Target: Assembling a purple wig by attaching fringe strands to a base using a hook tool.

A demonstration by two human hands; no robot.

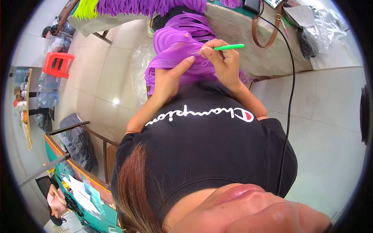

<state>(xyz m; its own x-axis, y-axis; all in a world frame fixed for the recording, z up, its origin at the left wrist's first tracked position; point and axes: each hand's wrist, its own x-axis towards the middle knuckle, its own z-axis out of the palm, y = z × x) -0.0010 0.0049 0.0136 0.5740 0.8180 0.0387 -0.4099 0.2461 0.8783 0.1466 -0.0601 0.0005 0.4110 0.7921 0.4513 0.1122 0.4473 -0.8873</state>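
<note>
A heap of purple rubbery strips (189,24) lies over my lap, joined in places into a wider sheet. My left hand (168,79) holds this purple material, its thumb on top and its fingers hidden underneath. My right hand (223,62) pinches a slim pick with a green handle (229,47). The pick's thin metal shaft points left across the purple sheet, close to my left thumb. Whether its tip touches the material I cannot tell.
Ahead stands a pale work surface (128,24) with more purple strips (147,6) and a bright yellow-green bundle (84,8). A brown strap (261,42) and a black cable (292,77) hang at the right. A red stool (58,64) stands left; a person (56,200) sits at a far-left desk.
</note>
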